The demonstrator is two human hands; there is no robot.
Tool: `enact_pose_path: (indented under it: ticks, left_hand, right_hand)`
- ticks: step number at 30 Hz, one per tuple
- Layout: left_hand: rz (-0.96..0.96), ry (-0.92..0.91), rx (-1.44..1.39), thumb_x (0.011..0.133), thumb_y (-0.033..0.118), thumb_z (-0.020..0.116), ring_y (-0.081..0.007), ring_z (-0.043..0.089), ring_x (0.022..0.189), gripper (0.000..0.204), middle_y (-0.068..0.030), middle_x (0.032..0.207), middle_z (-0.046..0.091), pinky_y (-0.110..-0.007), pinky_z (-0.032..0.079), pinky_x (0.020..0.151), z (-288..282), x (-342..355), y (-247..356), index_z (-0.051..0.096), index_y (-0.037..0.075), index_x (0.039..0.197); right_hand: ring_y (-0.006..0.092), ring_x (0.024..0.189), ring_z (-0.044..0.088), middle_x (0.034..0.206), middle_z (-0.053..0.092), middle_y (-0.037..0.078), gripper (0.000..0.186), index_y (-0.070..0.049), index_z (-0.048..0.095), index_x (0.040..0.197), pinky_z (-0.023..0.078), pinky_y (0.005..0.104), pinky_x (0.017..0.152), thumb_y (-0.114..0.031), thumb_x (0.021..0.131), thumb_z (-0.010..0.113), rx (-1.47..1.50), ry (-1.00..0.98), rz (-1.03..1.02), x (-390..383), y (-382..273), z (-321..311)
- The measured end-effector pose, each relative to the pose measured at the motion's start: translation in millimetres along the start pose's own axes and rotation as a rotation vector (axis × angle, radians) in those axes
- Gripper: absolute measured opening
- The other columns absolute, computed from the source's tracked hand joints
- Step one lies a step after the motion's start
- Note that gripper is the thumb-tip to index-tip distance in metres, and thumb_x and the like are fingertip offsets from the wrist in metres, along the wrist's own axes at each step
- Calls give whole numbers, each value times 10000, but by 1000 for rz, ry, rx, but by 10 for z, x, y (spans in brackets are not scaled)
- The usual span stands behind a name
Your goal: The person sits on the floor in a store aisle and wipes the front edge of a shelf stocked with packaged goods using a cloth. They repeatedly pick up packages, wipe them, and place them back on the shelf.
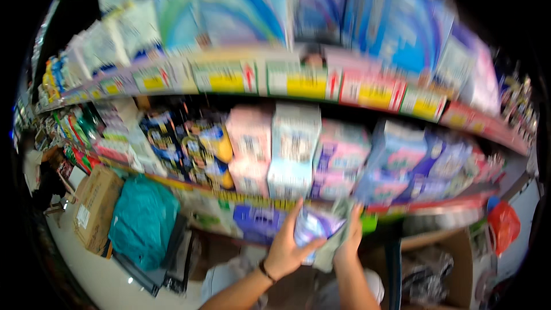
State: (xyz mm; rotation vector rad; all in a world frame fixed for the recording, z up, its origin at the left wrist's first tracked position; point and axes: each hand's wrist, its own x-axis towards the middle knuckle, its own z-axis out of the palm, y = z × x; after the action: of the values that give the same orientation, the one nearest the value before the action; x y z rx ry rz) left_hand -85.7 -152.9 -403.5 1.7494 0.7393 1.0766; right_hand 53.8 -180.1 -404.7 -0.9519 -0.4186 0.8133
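Note:
My left hand (284, 254), with a dark band at its wrist, grips a small shiny purple-and-blue package (314, 228) in front of the lower shelf. My right hand (349, 243) is closed on a grey-green cloth (331, 251), which lies against the package's right side. Motion blur hides the finer detail of both. Just beyond my hands, pink boxes (250, 133) and pale blue-white boxes (295, 132) are stacked on the shelf. To their right are pink-and-purple packs (342, 148).
Large blue packages (241, 8) fill the upper shelf above a price-label strip (298, 79). At the left, a teal plastic bag (143, 221) leans by a cardboard box (96, 209). An open carton (465, 270) holds clear plastic at the lower right, near a red bag (505, 227).

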Motion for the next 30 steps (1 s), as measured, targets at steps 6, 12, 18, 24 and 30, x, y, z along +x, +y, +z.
enact_pose_path:
  ticks: [6,12,18,24,30]
  left_hand:
    - [-454,67,-1014,957,448,527,-188,452,1235,684,-91,1343,484,-332,338,1046,-77,-63,56,305,39,1458]
    - [109,370,-390,844,403,709,-216,416,1227,940,-156,1392,374,-355,340,1036,-35,-12,54,146,30,1498]
    - [387,655,-130,740,335,827,-262,412,1236,1126,-157,1414,309,-402,377,1005,-62,-19,94,62,18,1503]
    - [755,266,457,590,235,896,-319,553,1057,1161,-210,1234,489,-430,448,930,-52,-259,-20,163,36,1468]
    - [446,125,625,610,239,866,-336,585,978,775,-171,1053,571,-400,492,799,-199,-251,788,465,19,1236]
  right_hand:
    - [137,1061,547,1162,558,18,350,-105,520,1294,452,290,939,-298,1008,458,394,-278,285,-33,-224,193]
    - [192,1140,569,1336,521,102,448,-48,426,1390,484,317,953,-279,1006,439,415,-368,555,-237,3,148]
    - [223,1104,595,1250,588,122,441,-49,468,1328,459,423,994,-311,974,463,458,-295,799,-302,-9,174]
    - [212,1075,612,1192,613,91,305,-85,517,1240,519,392,898,-254,998,436,365,-287,597,-346,354,-205]
    - [152,859,609,1012,625,71,277,-36,572,1106,508,316,731,-274,967,544,-112,-101,239,-120,94,-165]
